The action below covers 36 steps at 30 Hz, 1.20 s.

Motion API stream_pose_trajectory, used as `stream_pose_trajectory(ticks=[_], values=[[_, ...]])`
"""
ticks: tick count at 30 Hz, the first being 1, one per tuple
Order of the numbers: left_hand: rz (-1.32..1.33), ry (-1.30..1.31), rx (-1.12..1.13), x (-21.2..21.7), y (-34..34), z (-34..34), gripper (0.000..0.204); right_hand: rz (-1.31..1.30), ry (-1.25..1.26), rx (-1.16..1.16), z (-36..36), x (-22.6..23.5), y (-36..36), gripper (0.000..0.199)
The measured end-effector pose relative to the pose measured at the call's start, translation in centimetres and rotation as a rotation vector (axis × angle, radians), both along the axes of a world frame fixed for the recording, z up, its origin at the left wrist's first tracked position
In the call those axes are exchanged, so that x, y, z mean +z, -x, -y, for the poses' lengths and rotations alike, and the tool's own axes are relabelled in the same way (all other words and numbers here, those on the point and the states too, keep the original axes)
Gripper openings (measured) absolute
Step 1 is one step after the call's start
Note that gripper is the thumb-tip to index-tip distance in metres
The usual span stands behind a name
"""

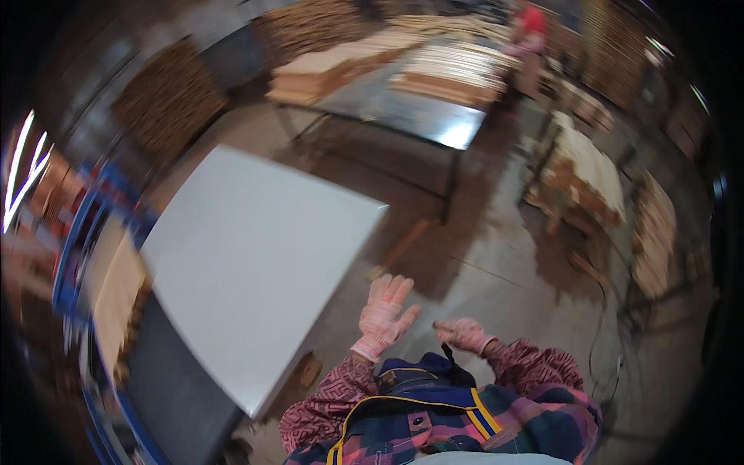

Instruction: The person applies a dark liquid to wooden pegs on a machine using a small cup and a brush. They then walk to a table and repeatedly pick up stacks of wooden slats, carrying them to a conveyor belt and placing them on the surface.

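My left hand (385, 314), in a pink and white knit glove, is raised in front of my body with fingers stretched and thumb apart. It holds nothing and is nearest to the right edge of a large white panel-like tabletop (260, 263). My right hand (463, 333), gloved alike, is held close to my waist at the right. Its fingers are curled together, pointing left; whether anything small is in them is hidden. Neither hand touches the white top. A dark blue bag or apron (426, 376) with yellow trim lies against my front, just below both hands.
At the left, pale boards (116, 291) lie on a blue-framed machine (74, 248) beside a dark surface (182, 380). Ahead, a metal table (387, 108) carries stacked wood strips (457, 70). A person in red (531, 35) stands beyond it. Wood piles (585, 170) and a cable (601, 318) are at right.
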<state>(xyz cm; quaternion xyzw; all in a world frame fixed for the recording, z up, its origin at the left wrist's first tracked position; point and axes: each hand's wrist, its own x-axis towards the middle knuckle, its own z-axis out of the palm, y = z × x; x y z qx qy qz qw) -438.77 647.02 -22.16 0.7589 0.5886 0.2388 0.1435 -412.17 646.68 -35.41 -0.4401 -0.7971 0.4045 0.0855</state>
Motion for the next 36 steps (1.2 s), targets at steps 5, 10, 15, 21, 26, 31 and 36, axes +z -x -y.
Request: stream_pose_trajectory(ticks=[5, 10, 15, 21, 26, 31, 36], values=[[-0.154, 0.323, -0.411, -7.9, -9.0, -11.1, 0.063, 0.186, 0.005, -0.650, -8.3, 4.3, -15.0, 0.039], [-0.182, 0.488, -0.529, -10.4, -17.0, -23.2, 0.064, -0.115, 0.057, -0.906, -12.7, -5.7, -17.3, 0.045], [-0.032, 0.367, -0.677, -16.2, -23.4, -38.0, 0.061, -0.032, 0.335, -0.673, -26.8, -6.1, -14.3, 0.044], [-0.035, 0.335, -0.645, -14.6, -24.8, -55.5, 0.055, 0.038, 0.073, -0.640, -44.3, -7.7, -19.8, 0.042], [-0.161, 0.566, -0.442, -11.7, -24.9, -67.2, 0.063, 0.069, 0.234, -0.889, -57.4, -9.9, -28.0, 0.045], [-0.040, 0.789, -0.127, -13.2, -25.7, -78.0, 0.070, 0.407, 0.272, -0.787, -73.9, -12.0, -36.3, 0.049], [0.265, 0.838, 0.159, -16.3, -27.8, -90.5, 0.078, 0.207, -0.235, -1.069, -99.2, -18.8, -48.7, 0.039]])
